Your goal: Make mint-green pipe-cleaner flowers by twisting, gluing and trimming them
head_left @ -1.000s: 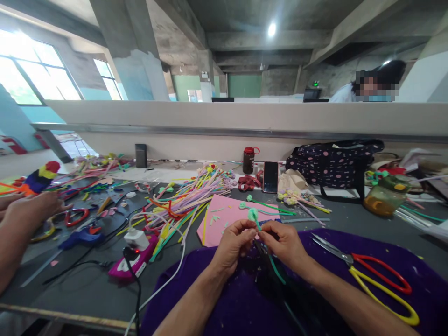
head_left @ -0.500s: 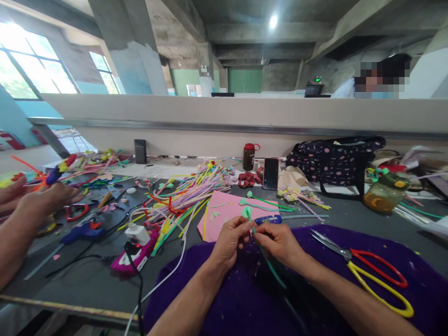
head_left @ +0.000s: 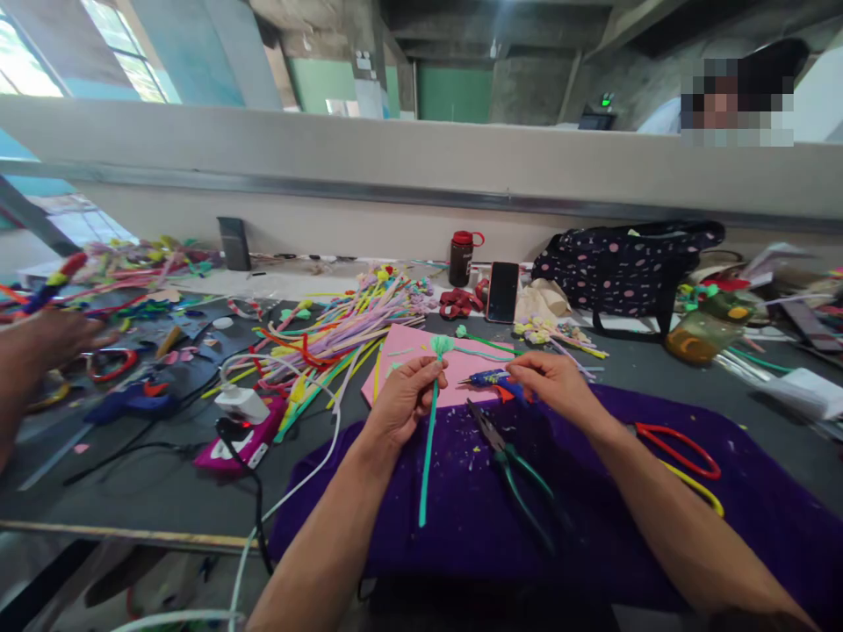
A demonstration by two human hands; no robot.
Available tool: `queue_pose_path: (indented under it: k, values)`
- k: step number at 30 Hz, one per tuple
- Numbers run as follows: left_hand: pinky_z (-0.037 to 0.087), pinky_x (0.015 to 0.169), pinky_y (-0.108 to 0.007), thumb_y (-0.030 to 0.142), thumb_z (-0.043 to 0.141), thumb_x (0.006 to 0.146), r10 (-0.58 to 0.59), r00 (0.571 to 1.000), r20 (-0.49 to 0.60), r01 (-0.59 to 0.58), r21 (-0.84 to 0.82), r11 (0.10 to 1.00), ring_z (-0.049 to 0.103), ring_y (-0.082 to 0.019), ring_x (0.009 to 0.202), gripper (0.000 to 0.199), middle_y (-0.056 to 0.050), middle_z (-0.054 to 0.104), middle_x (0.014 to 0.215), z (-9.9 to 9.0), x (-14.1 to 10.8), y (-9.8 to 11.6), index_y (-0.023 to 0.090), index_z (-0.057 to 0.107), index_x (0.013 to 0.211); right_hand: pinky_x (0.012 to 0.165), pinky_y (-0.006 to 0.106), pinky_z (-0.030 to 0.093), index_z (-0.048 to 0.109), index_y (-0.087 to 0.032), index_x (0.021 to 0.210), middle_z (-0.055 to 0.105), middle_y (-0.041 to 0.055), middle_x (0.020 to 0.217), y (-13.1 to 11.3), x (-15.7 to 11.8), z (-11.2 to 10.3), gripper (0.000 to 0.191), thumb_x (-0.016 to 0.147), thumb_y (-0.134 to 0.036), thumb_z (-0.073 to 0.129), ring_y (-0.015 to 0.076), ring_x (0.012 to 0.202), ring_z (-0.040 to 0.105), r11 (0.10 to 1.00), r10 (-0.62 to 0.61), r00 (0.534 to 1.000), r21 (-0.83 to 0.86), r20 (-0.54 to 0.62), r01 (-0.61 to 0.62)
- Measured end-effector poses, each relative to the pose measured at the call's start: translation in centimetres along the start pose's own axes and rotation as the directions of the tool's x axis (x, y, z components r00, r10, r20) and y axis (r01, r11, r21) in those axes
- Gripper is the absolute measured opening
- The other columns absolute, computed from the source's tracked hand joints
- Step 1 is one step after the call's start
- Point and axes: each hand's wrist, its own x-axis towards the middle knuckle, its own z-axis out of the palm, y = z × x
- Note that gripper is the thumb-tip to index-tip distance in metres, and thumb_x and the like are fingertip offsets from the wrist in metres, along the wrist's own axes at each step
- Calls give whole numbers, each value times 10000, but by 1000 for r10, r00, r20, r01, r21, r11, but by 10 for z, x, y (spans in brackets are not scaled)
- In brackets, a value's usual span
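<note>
My left hand [head_left: 408,395] pinches a green pipe-cleaner stem [head_left: 428,456] just below its pale green, tuft-shaped head [head_left: 440,345]. The stem hangs down over the purple cloth [head_left: 395,527]. My right hand [head_left: 553,382] has its fingers closed around the handle end of a blue hot glue gun [head_left: 487,378] with an orange trigger. The gun's tip points left, over the edge of a pink sheet [head_left: 382,373]. Dark green-handled pliers [head_left: 510,456] lie on the cloth between my forearms. Scissors with red and yellow handles [head_left: 685,452] are partly hidden by my right forearm.
A pile of coloured pipe cleaners [head_left: 356,325] lies behind my left hand. A pink power strip [head_left: 247,439] with cables is at left. A phone [head_left: 502,292], bottle [head_left: 462,259] and dark bag [head_left: 625,276] stand behind. Another person's hand [head_left: 56,342] works at far left.
My right hand has left the green stem and moved right onto the glue gun. My left hand keeps the stem. The pliers now show on the cloth. The view has tipped down.
</note>
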Motion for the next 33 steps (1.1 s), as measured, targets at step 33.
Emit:
queue_pose_path:
  k: [33]
  values:
    - [281, 275, -116, 290, 684, 649, 25, 999, -24, -28, -112, 993, 448, -14, 351, 237, 5, 611, 632, -6, 4, -9, 114, 568, 759, 423, 185, 324, 570, -162, 856, 506, -38, 569, 27, -12, 5, 249, 687, -325, 653, 71, 450, 423, 645, 314, 948, 720, 58, -258]
